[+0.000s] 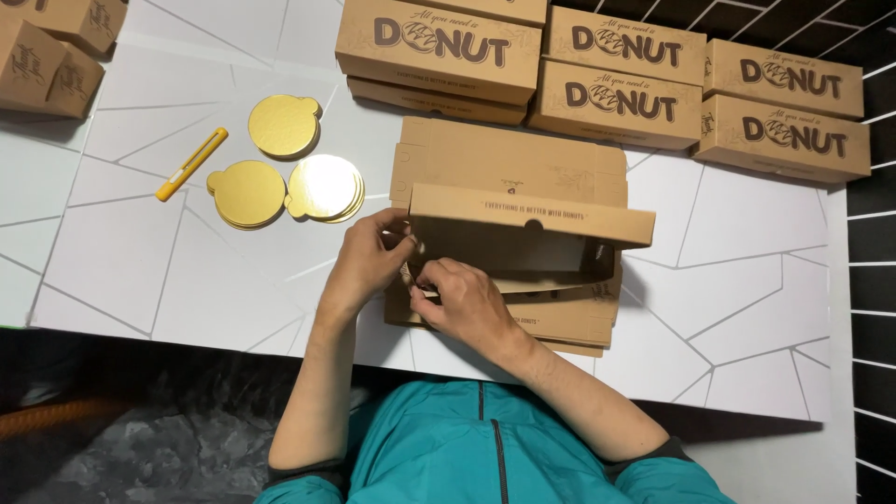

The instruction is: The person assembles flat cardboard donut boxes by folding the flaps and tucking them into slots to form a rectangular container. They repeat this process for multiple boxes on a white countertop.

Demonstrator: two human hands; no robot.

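Observation:
A brown cardboard box, partly folded, lies in the middle of the white table on top of a stack of flat box blanks. Its far wall stands up and its lid panel lies flat behind. My left hand grips the box's left end flap. My right hand pinches the near left corner of the same box, fingers closed on the cardboard. Both hands touch each other at that corner. Teal jacket sleeves show at the bottom.
Three piles of round gold cake boards and a yellow utility knife lie at the left. Finished brown boxes are stacked along the far edge, with smaller brown boxes at top left. A dark grid wall borders the right side.

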